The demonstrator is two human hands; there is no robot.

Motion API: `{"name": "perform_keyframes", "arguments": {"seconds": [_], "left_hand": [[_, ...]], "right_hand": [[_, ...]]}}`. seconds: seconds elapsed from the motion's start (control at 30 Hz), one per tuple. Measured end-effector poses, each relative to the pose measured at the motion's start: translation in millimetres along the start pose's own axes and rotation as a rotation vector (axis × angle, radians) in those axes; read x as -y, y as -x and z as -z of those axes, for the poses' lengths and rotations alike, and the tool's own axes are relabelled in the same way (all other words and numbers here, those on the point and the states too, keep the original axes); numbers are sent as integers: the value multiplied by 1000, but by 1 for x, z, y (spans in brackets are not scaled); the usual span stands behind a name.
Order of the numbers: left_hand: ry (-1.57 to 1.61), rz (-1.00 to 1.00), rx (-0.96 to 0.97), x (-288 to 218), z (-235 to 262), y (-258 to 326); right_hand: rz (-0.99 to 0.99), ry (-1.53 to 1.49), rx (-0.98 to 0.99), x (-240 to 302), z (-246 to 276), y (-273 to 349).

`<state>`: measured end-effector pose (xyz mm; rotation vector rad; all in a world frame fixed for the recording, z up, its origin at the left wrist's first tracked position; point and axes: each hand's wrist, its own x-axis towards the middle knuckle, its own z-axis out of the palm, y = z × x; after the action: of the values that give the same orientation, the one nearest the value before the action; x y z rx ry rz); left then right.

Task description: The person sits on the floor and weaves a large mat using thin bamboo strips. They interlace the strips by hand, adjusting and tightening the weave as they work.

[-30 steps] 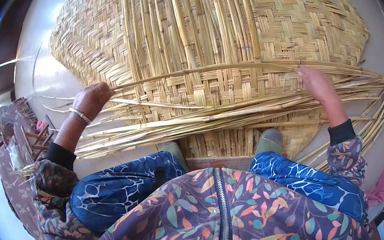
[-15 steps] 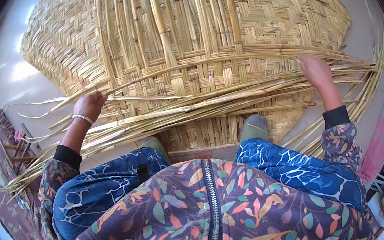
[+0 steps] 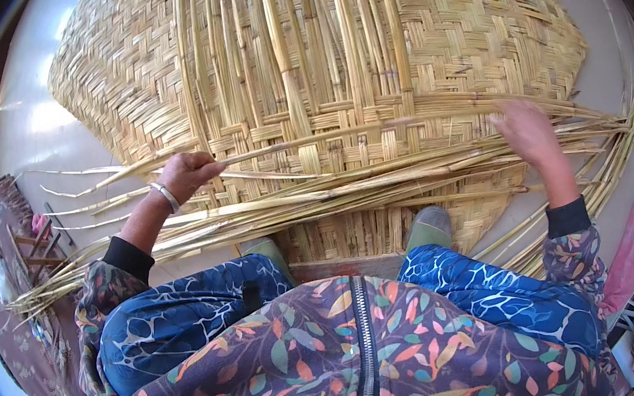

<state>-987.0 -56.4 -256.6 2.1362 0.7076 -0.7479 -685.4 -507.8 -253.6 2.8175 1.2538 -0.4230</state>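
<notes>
A big woven mat (image 3: pixel 191 61) of yellow straw lies on the pale floor (image 3: pixel 44 138). It fills the picture from 9 o'clock up to 1 o'clock. Many long loose strips (image 3: pixel 350 190) lie across its near edge, running from 8 o'clock to 2 o'clock.

The left hand (image 3: pixel 186 173) is at 9 o'clock of the middle. Its fingers are curled and pressed together around one thin strip (image 3: pixel 275 152), and it holds that strip up off the mat. The strip points toward 2 o'clock. A silver bangle (image 3: pixel 166 196) sits on the left wrist.

The right hand (image 3: pixel 526 131) is at 2 o'clock. It is blurry. It lies on the far ends of the loose strips, with the fingers partly spread, but I cannot tell if it grips any of them.

Two green shoes (image 3: pixel 431 227) rest on the near edge of the mat, close to the middle. The person's knees are in blue patterned trousers (image 3: pixel 497 290), at 6 o'clock. Below them is a jacket (image 3: pixel 359 364) with coloured leaves and a zip.

More loose strips stick out at 8 o'clock, over the floor.
</notes>
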Motion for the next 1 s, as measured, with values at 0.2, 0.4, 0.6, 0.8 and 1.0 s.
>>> {"name": "perform_keyframes", "arguments": {"seconds": [0.2,0.4,0.6,0.8,1.0], "left_hand": [[56,-220,37,-93,0,4],[-100,-233,-73,-140,2,19],[-268,-275,-167,-148,-1,13],[-292,-296,-156,-143,-7,3],[-50,-399,-82,-131,-10,7]], "right_hand": [[567,-311,-169,119,36,-36],[426,-520,315,170,62,-50],[328,-407,337,184,84,-53],[252,-414,408,193,80,-56],[286,-453,449,201,88,-59]]}}
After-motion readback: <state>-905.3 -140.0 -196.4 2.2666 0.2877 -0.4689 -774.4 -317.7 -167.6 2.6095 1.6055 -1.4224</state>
